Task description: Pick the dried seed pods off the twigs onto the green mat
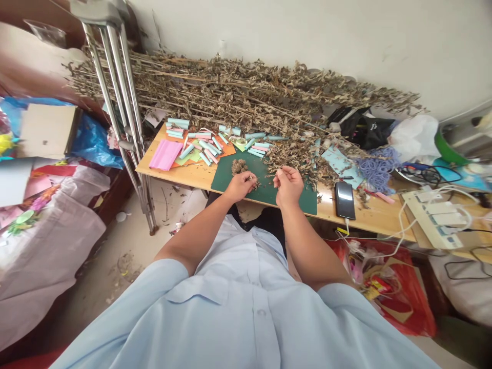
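Over the dark green cutting mat (226, 179) my left hand (240, 186) is closed, its fingers curled around bits of dried leaf. A small brown clump of crumbled dried leaves (239, 166) lies just beyond it on the mat. My right hand (288, 186) is closed too, thumb pressed to the fingers in a pinch at the mat's right half; what it pinches is too small to make out. Behind that hand spreads a loose heap of dry leaves (290, 155). The two hands are apart from each other.
Long dried leafy stalks (230, 87) fill the table's back. Blue and pink paper rolls (207, 148) lie left of the heap. A phone (345, 200) on a cable, blue cord (378, 166) and a power strip (434, 215) lie right. Metal crutches (123, 102) stand at the left.
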`<state>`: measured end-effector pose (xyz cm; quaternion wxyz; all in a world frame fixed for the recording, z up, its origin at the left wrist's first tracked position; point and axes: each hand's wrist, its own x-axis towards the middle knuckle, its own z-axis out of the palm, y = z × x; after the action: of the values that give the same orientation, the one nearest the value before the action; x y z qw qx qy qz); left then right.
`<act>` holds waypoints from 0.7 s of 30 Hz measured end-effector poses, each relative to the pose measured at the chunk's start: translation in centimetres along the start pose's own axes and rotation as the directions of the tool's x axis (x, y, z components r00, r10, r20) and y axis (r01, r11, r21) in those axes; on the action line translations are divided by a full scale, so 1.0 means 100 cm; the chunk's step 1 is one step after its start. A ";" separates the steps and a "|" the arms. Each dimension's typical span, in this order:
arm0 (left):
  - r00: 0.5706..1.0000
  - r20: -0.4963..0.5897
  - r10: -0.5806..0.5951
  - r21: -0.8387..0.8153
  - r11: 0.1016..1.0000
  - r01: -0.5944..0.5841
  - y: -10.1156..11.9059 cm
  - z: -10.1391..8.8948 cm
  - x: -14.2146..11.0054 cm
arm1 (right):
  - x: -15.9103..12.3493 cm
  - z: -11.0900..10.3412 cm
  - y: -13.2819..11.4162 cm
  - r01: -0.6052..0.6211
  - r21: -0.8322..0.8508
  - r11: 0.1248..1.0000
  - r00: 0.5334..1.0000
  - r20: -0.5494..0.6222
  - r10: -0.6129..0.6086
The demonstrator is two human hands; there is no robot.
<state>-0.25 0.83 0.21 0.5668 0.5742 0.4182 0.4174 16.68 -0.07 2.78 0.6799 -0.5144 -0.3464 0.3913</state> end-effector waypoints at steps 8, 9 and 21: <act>1.000 0.009 -0.011 0.033 0.999 0.011 0.003 -0.002 0.000 | 0.005 -0.010 0.000 0.010 0.013 1.000 1.000 -0.022 -0.010; 1.000 0.013 -0.005 0.037 0.999 0.005 0.003 -0.002 0.000 | 0.003 -0.010 -0.001 0.006 0.014 1.000 1.000 -0.010 -0.006; 1.000 -0.003 -0.007 0.040 0.999 0.007 0.005 -0.001 -0.002 | -0.008 0.000 -0.001 -0.019 0.023 1.000 0.990 0.142 0.016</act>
<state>-0.37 0.68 0.72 0.5561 0.5834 0.4290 0.4079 16.29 -0.80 2.80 0.6564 -0.4798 -0.3846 0.4371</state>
